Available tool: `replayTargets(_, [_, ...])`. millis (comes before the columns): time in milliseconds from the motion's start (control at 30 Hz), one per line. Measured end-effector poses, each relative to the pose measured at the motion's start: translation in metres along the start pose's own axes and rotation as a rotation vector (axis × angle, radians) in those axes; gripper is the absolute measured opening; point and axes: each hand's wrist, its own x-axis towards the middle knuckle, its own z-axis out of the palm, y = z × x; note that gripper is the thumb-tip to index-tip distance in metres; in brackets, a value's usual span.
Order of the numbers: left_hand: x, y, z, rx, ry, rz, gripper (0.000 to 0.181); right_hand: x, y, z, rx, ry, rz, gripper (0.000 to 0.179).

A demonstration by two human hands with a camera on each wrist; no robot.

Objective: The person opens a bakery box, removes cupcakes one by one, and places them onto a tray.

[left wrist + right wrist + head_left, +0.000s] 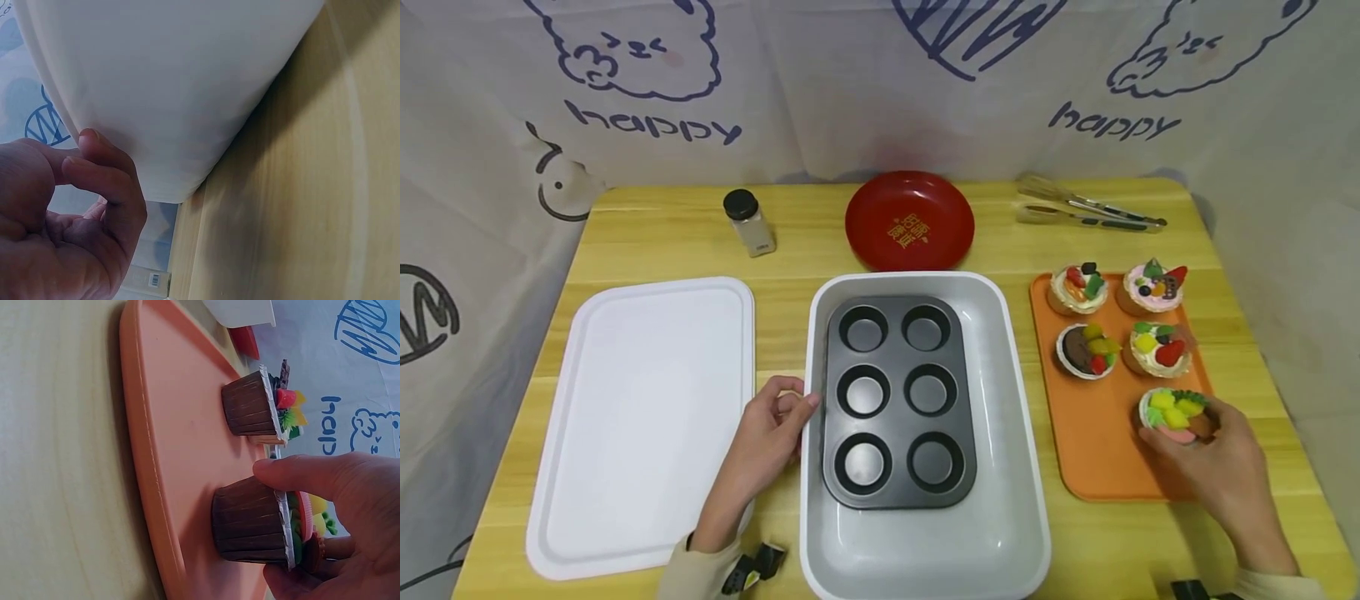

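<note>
My right hand point(1221, 467) grips a toy cupcake point(1176, 414) with yellow and green toppings, at the front right of an orange tray point(1101, 454). In the right wrist view, thumb and fingers close around the top of its dark pleated cup point(250, 522). Other cupcakes stand behind it on the tray, among them one with a chocolate top point(1078, 350). My left hand point(767, 433) pinches the left rim of a white tub point(917, 550); in the left wrist view its curled fingers touch the outer wall. Inside the tub lies a dark muffin pan point(898, 400) with bare cups.
A white lid point(640, 425) lies flat at the left. Along the back are a black-capped shaker point(750, 223), a red plate point(880, 208) directly behind the tub, and metal tongs point(1097, 212). A printed cloth point(850, 92) hangs behind the wooden table.
</note>
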Motion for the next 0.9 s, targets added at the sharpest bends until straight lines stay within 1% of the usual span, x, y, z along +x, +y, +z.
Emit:
replayTargets(433, [-0.0003,0.0001,0.0025,0.004,0.007,0.004,0.021,0.0027,0.0032,0.0008,-0.009,0.001,-0.011,0.093])
replayTargets(633, [0.0006,0.0016,0.0033,0.006,0.003,0.011,0.021,0.0036,0.0036,0.001,0.016,-0.011,-0.024,0.095])
replayTargets(767, [0.0008,0.0019,0.0044,0.0,0.001,0.007,0.021,0.0042,0.0044,0.0009,0.044,-0.001,-0.079,0.086])
replayTargets(833, [0.0013,0.0022,0.0052,-0.005,-0.003,0.004,0.021,0.0054,0.004,-0.0005,0.065,0.015,-0.127,0.077])
replayTargets(900, [0.0015,0.0027,0.006,-0.005,-0.005,0.002,0.021,0.0062,0.0024,-0.0036,0.076,0.036,-0.158,0.075])
